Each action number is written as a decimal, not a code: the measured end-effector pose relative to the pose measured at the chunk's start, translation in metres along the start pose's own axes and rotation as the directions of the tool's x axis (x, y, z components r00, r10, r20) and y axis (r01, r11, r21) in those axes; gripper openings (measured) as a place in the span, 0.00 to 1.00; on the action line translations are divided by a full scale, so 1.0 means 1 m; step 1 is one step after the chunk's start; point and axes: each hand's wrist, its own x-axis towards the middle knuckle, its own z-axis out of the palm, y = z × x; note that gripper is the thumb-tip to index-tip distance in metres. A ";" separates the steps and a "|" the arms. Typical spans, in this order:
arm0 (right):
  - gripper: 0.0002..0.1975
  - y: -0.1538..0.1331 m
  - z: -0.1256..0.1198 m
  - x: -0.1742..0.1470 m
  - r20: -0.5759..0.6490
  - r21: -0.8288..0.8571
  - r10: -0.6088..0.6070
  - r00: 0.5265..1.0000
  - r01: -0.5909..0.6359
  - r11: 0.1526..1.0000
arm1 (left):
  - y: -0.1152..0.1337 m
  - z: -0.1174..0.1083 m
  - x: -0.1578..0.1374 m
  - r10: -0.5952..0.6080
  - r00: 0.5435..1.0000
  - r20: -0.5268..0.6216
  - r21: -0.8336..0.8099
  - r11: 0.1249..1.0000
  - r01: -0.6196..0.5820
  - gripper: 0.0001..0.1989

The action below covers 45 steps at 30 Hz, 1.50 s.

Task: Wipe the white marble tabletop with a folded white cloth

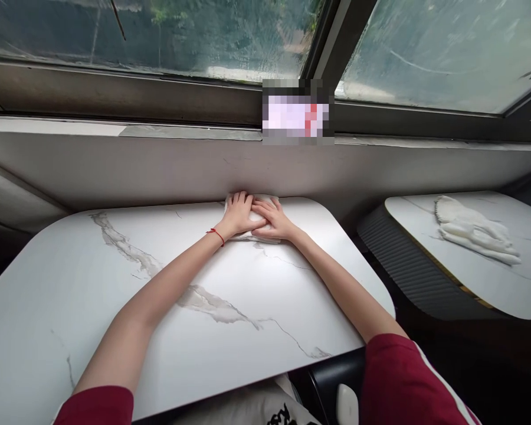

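Observation:
My left hand [241, 213] lies flat on a white cloth [246, 236] near the far edge of the marble-patterned table [265, 295]. Beside it, my right hand [275, 219] presses on the same cloth, fingers spread. The two hands touch and overlap a little at the thumbs and fingers. Most of the cloth is hidden beneath them; its borders show around the palms. Neither hand has its fingers wrapped round anything.
Past the table's far edge rises a pale wall [159, 168] below framed windows [225, 47]. A second marble-patterned table [425, 218] stands to the right, with a crumpled white cloth [475, 230] on it. A blurred patch [298, 112] covers something on the sill.

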 end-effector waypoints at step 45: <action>0.37 -0.076 -0.058 -0.195 0.061 -0.165 0.216 0.974 -0.204 0.965 | 0.125 0.027 -0.072 0.445 0.887 0.124 -0.177 0.889 -0.421 0.44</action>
